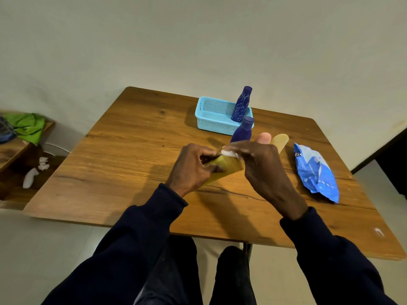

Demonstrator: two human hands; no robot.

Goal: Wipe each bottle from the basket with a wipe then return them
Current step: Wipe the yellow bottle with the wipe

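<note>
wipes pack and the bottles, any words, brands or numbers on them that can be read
No text reads clearly.
Blue wipes pack: white print, too blurred to read.
Patterned blue bottle in the basket: only white line marks.
Plain blue bottle: no visible text.
Yellow bottle: no visible text.

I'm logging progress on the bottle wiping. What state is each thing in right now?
Yellow bottle: held tilted over the table in the left hand.
White wipe: pinched in the right hand, against the yellow bottle.
Patterned blue bottle: standing in the basket, leaning.
Plain blue bottle: upright, outside the basket.
Tan bottle: mostly hidden behind the right hand.
Wipes pack: lying on the table.
</note>
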